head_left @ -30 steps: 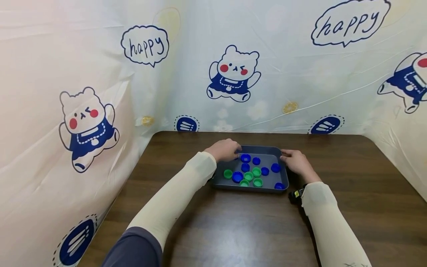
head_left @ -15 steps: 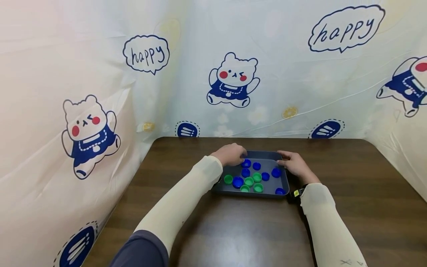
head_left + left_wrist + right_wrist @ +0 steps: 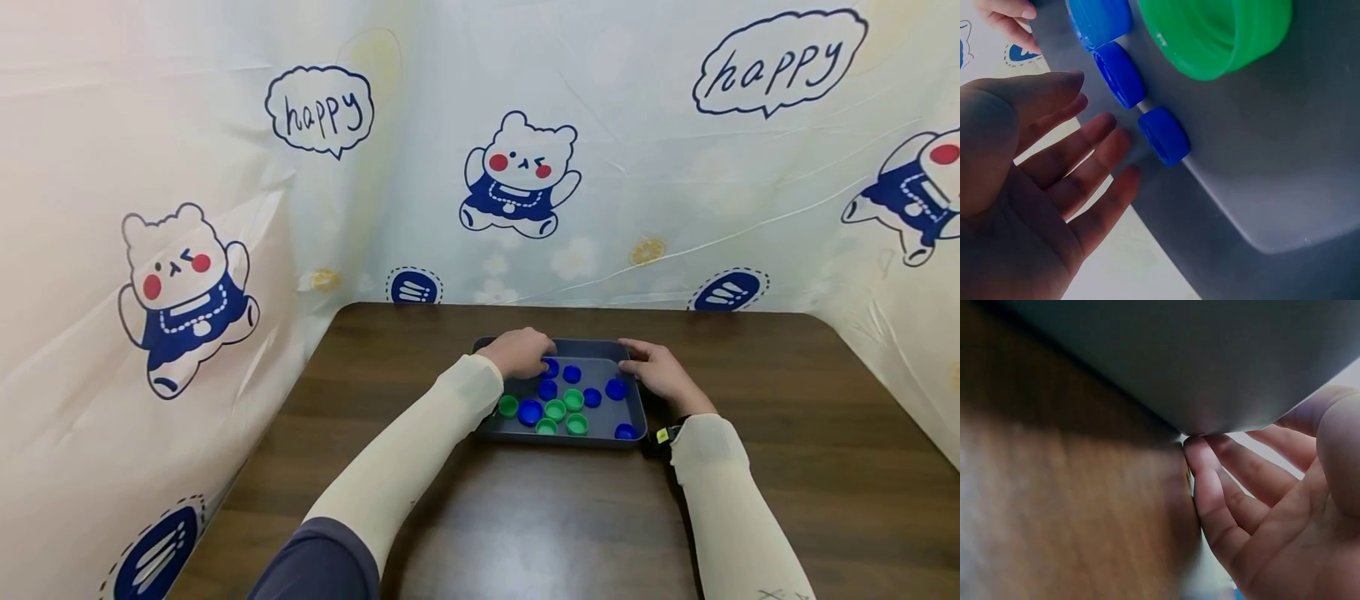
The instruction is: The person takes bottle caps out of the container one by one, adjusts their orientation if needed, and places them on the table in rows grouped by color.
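Observation:
A dark grey tray (image 3: 592, 348) lies on the table, holding several blue and green bottle caps. My left hand (image 3: 517, 353) is over its back left part, close to a blue cap (image 3: 551, 368). In the left wrist view the fingers (image 3: 1094, 212) are loosely bent, holding nothing, beside a row of blue caps (image 3: 1164, 136) along the tray's edge. A large green cap (image 3: 1260, 37) lies nearby. My right hand (image 3: 660, 375) grips the tray's back right corner. The right wrist view has its fingers (image 3: 1207, 487) against the outer wall and the thumb up at the rim.
Brown wood-grain table (image 3: 555, 517) surrounds the tray. A printed curtain (image 3: 420, 183) with cartoon bears hangs behind and to both sides. The right wrist carries a small black device (image 3: 660, 440) close to the tray's right side.
My left hand has moved a little to the right over the tray. The right hand has shifted left, bringing its thumb over the tray's rim. The caps lie as before.

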### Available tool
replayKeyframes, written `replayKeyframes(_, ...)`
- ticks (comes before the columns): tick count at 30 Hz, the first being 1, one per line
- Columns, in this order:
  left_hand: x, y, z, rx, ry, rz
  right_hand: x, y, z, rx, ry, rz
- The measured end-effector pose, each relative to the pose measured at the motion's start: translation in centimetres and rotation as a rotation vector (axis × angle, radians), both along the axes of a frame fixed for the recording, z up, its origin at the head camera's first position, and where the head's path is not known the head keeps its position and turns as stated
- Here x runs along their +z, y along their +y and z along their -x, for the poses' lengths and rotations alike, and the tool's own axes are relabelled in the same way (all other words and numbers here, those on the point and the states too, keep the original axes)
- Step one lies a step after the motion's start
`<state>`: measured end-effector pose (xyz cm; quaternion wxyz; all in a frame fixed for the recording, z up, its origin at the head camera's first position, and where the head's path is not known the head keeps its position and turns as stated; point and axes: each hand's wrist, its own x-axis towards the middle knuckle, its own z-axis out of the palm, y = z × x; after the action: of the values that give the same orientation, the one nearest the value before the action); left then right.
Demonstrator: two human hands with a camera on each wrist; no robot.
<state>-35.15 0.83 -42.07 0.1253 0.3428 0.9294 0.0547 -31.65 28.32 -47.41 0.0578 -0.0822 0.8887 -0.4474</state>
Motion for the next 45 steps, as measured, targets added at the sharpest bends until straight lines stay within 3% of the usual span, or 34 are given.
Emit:
replayKeyframes(22, -1.3, 0.4, -0.1, 0.036, -0.037, -0.001, -0.5, 0.7, 0.0, -0.023, -0.065, 0.107)
replayKeyframes(31, -2.0, 0.7, 0.1, 0.018, -0.022, -0.013, -0.7, 0.7, 0.0, -0.021, -0.083, 0.132)
replayKeyframes(45, -1.0, -0.6, 0.2, 0.008, -0.011, -0.046, -0.8, 0.8, 0.3, -0.017, -0.089, 0.132)
